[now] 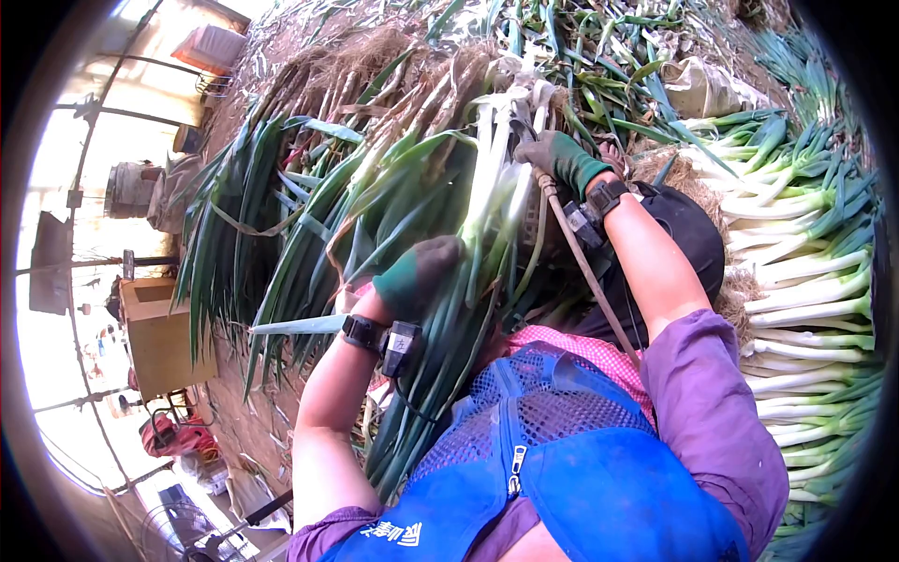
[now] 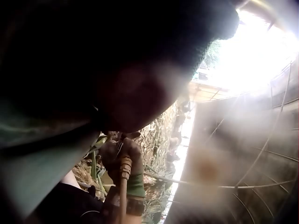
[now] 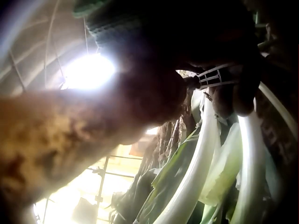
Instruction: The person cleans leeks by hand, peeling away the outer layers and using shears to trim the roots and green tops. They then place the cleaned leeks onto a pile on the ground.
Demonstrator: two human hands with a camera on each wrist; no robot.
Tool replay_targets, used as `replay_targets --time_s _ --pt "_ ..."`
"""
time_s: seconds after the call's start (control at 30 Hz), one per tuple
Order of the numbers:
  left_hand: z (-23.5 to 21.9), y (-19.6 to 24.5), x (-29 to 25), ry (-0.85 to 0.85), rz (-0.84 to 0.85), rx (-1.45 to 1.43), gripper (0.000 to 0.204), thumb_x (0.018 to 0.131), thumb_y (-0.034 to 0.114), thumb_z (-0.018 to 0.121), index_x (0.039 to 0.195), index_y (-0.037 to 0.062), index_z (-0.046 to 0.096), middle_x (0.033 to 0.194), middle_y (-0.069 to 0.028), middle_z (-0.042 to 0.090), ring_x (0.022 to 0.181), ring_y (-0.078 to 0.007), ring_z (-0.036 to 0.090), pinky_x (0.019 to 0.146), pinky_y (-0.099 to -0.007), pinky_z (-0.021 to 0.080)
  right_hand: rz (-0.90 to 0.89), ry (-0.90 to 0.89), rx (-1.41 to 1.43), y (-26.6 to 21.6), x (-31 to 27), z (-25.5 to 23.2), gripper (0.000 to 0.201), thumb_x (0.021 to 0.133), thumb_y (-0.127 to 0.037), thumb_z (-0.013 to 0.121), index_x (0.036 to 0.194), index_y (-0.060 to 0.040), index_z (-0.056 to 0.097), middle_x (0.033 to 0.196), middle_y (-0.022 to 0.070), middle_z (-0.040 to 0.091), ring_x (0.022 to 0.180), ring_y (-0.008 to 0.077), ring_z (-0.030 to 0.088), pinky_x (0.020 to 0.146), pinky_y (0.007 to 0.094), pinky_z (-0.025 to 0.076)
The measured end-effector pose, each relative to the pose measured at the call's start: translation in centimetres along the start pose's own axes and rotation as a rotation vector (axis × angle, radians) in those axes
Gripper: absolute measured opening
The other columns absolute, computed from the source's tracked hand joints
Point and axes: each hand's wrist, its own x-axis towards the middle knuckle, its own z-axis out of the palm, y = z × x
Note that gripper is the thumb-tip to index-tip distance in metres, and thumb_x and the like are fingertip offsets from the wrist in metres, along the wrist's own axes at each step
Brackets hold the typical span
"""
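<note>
Left hand (image 1: 421,276), dark and green glove, has its fingers curled round the green upper part of the held leeks (image 1: 487,178); the glove is blurred, so exact finger placement can't be read. Those leeks are in front of the person, white stalks pointing away from the body, long green leaves trailing back toward the blue vest (image 1: 562,468). Right hand (image 1: 560,161), same kind of glove, is closed round a tool at the end of a thin hose (image 1: 590,267), right beside the white stalks. Brass-coloured fitting (image 1: 546,183) joins hose to tool; the hose slants back past the right forearm toward the body. Right wrist view shows a small metal frame (image 3: 217,78) at that hand, fingers close to two white stalks; whether they touch is too dark to tell. Each wrist carries a strapped camera: left camera (image 1: 401,348), right camera (image 1: 582,225). On the left of the held leeks, a heap of rooty leeks (image 1: 375,117), brown roots facing away, leaves hanging toward the person. On the right, a long row of white-stalked leeks (image 1: 810,272), stacked side by side, roots inward, leaves outward. Leaf scraps (image 1: 609,66) litter the ground ahead, pale sack (image 1: 702,86) among them. Far left: cardboard box (image 1: 164,342), with a red bag (image 1: 173,438) near it.
</note>
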Motion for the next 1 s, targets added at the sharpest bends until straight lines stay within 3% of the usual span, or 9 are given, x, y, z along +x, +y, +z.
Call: replay_targets --time_s 0.2,0.23,0.27,0.33,0.5,0.53,0.63,0.73,1.0 --pt "1.6 0.6 0.5 0.091 -0.456 -0.711 0.044 0.104 0.034 0.053 0.128 -0.0024 0.059 0.111 -0.0009 0.066 0.103 -0.0074 0.057 0.092 -0.0286 0.049 0.027 -0.029 0.036 1.3 -0.1 1.4 0.014 0.083 -0.015 0.064 0.093 -0.0204 0.071 0.079 0.0170 0.066 0.080 0.0355 0.070 0.071 0.0442 0.056" --pt "1.7 0.5 0.8 0.085 -0.437 -0.593 0.044 0.104 0.034 0.054 0.128 -0.0017 0.060 0.111 -0.0011 0.066 0.101 -0.0080 0.057 0.092 -0.0285 0.049 0.073 -0.031 0.025 0.5 -0.3 0.6 0.013 0.083 -0.015 0.064 0.092 -0.0203 0.071 0.079 0.0181 0.065 0.079 0.0350 0.070 0.071 0.0442 0.056" --pt "1.9 0.4 1.1 0.080 -0.418 -0.478 0.044 0.104 0.035 0.054 0.128 -0.0011 0.060 0.111 -0.0013 0.066 0.100 -0.0086 0.057 0.092 -0.0284 0.048 0.562 -0.043 0.460 -0.7 -0.5 0.2 0.011 0.082 -0.019 0.064 0.090 -0.0143 0.071 0.077 0.0191 0.064 0.077 0.0352 0.068 0.070 0.0434 0.054" --pt "1.7 1.7 1.5 0.014 -0.332 -0.202 0.044 0.103 0.037 0.056 0.129 0.0015 0.062 0.103 -0.0041 0.068 0.095 -0.0111 0.060 0.089 -0.0292 0.049 0.309 -0.092 0.536 -2.2 -1.7 -0.1 0.040 0.076 -0.037 0.066 0.100 -0.0044 0.070 0.088 0.0262 0.067 0.082 0.0369 0.068 0.076 0.0410 0.053" --pt "0.0 5.4 2.0 -0.198 -0.355 0.018 0.039 0.099 0.038 0.062 0.112 0.0011 0.070 0.085 -0.0066 0.068 0.080 -0.0109 0.060 0.078 -0.0288 0.051 0.589 -0.085 0.511 -5.3 -3.7 -2.7 0.046 0.076 -0.041 0.067 0.098 -0.0014 0.068 0.086 0.0237 0.069 0.081 0.0309 0.070 0.074 0.0386 0.053" --pt "-0.8 4.2 2.3 -0.166 -0.356 -0.023 0.039 0.099 0.037 0.062 0.112 0.0008 0.070 0.084 -0.0047 0.068 0.079 -0.0099 0.060 0.076 -0.0282 0.051 0.751 -0.047 0.515 -5.6 -3.6 -2.5 0.046 0.075 -0.040 0.068 0.100 -0.0015 0.068 0.085 0.0230 0.069 0.080 0.0297 0.070 0.073 0.0378 0.053" --pt "-3.4 1.4 2.4 0.123 -0.417 -0.192 0.032 0.099 0.030 0.063 0.105 -0.0005 0.071 0.083 0.0021 0.066 0.071 -0.0065 0.057 0.064 -0.0256 0.048 0.431 -0.132 0.714 -9.5 -6.0 -5.1 0.051 0.075 -0.038 0.068 0.107 0.0001 0.065 0.087 0.0221 0.069 0.080 0.0304 0.069 0.074 0.0374 0.053" --pt "-6.4 -4.9 2.7 0.561 -0.360 0.206 0.033 0.097 0.030 0.064 0.111 0.0015 0.071 0.087 -0.0071 0.074 0.077 -0.0132 0.066 0.071 -0.0303 0.052 0.349 -0.238 0.627 -10.5 -5.8 -5.2 0.050 0.076 -0.036 0.068 0.113 -0.0025 0.064 0.087 0.0203 0.069 0.079 0.0300 0.068 0.074 0.0377 0.053" --pt "-6.5 -9.1 2.3 0.498 -0.717 0.608 0.082 0.076 0.042 0.075 0.143 0.0012 0.049 0.128 -0.0271 0.063 0.120 -0.0380 0.062 0.106 -0.0423 0.046 0.454 -0.208 0.595 -11.2 -4.1 -5.8 0.068 0.076 -0.043 0.071 0.129 -0.0016 0.060 0.102 0.0286 0.070 0.097 0.0377 0.071 0.089 0.0411 0.055"
